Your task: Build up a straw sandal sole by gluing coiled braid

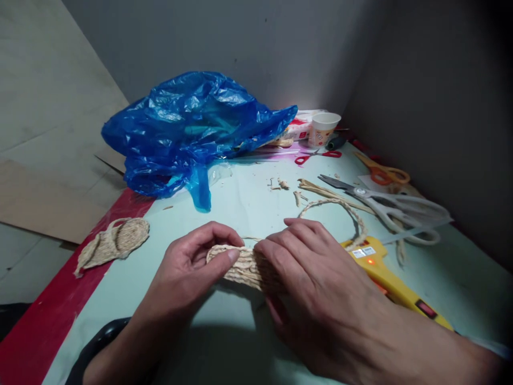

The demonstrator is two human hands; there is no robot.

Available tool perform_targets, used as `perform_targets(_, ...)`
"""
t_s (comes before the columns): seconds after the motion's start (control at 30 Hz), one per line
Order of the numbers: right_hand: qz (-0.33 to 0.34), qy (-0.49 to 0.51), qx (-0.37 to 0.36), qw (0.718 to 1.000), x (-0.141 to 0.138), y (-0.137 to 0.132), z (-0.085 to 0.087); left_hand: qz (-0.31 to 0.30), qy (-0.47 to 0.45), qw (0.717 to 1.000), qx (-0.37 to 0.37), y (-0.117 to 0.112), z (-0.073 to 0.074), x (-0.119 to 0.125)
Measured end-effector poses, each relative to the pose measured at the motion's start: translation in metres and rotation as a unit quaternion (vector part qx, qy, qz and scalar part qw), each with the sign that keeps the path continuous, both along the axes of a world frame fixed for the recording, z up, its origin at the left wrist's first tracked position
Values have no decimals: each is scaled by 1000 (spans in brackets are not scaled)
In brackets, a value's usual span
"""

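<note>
Between my two hands is a woven piece of braided straw cord (244, 270), held just above the pale green tabletop. My left hand (200, 262) grips its left end, thumb on the near face and fingers behind. Around its right end my right hand (306, 267) is closed, and the palm hides that part. A loop of braided cord (356, 216) lies beyond my right hand. By my right wrist rests a yellow glue gun (395, 283) with an orange light lit. A small woven straw slipper (126, 238) sits at the left.
A crumpled blue plastic bag (192, 123) fills the back left. Large white-handled scissors (385, 200), orange scissors (382, 171) and red scissors (316, 155) lie to the right, near a paper cup (324, 128). Straw scraps (282, 184) are scattered mid-table. Grey walls (260, 48) stand behind.
</note>
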State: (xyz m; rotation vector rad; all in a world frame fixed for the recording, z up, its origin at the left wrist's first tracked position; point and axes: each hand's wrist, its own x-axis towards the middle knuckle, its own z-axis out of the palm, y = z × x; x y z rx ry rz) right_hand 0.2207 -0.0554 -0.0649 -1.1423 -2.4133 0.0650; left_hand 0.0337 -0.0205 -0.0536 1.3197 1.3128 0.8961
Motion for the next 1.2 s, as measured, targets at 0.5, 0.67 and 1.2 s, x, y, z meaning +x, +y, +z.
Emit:
perform_targets(0.5,-19,45,-43,998,2,-5,-4,9,13,1000,10,-3,1,-1)
perform_targets(0.67,-28,23,-65,997,7,-4,1,-52,14,997,51,-2,-2,-8)
perform_targets(1.2,-38,51,-162,985,10,-4,5,-163,209,915,305,1,-9,-11)
